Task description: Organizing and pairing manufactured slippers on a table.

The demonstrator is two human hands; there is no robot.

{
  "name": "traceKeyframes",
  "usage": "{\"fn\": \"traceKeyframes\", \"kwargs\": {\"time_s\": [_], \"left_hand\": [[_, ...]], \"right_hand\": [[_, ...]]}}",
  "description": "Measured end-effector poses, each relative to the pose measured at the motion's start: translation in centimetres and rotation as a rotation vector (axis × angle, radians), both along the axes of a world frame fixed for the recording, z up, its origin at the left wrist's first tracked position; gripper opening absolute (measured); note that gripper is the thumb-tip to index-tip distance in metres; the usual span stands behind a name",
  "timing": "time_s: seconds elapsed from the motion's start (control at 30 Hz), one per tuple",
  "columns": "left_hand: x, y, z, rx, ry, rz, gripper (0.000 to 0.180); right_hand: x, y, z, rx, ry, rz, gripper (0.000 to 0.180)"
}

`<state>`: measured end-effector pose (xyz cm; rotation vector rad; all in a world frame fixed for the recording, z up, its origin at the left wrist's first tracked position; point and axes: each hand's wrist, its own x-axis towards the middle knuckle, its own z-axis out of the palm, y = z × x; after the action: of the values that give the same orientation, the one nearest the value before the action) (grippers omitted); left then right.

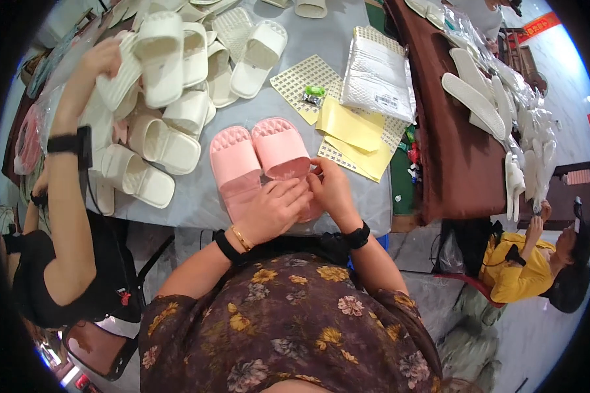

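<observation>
A pair of pink slippers lies side by side in front of me, the left slipper point(234, 158) and the right slipper point(282, 145), toes pointing away. Across their heel ends rests my left hand point(272, 208), its fingers stretched out together toward the right slipper's footbed. Curled fingers of my right hand point(333, 190) grip that slipper's right edge, just behind its strap. My hands cover much of the heels, and whatever lies under the fingertips is hidden.
Cream slippers point(160, 62) are piled at the left, where a co-worker's hand point(103, 57) reaches in. Sticker sheets point(305, 82), yellow paper point(351, 128) and a white padded mailer point(379, 72) lie to the right. A brown-covered table point(452, 177) stands beyond, with another person in yellow point(521, 268).
</observation>
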<state>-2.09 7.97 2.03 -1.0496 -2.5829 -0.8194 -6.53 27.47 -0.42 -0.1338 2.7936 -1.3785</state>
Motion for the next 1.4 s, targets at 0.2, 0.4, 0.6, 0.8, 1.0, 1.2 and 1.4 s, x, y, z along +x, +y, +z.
{"fn": "traceKeyframes", "kwargs": {"time_s": [0.2,0.4,0.6,0.8,1.0,1.2,1.4], "left_hand": [[0.2,-0.5,-1.1,-0.176,-0.071,0.140,0.057],[0.4,-0.4,-1.2,-0.181,-0.076,0.146,0.057],[0.7,-0.3,-2.1,-0.179,-0.132,0.162,0.056],[0.7,-0.4,-2.3,-0.200,-0.109,0.184,0.054],[0.8,-0.3,-2.4,-0.177,-0.087,0.195,0.054],[0.8,-0.3,-2.3,-0.173,-0.079,0.198,0.053],[0.6,-0.2,-1.9,-0.152,-0.065,0.194,0.053]], "right_hand": [[0.6,0.0,-0.2,-0.006,0.075,0.000,0.019],[0.7,0.1,-0.5,0.013,0.110,-0.005,0.018],[0.4,1.6,0.5,-0.103,0.041,0.004,0.016],[-1.8,7.0,1.0,0.007,0.128,-0.218,0.017],[-1.9,10.0,0.6,0.435,0.383,-0.251,0.033],[-2.6,9.1,0.8,0.620,0.313,-0.027,0.052],[-2.0,9.0,0.7,0.689,0.263,0.012,0.053]]}}
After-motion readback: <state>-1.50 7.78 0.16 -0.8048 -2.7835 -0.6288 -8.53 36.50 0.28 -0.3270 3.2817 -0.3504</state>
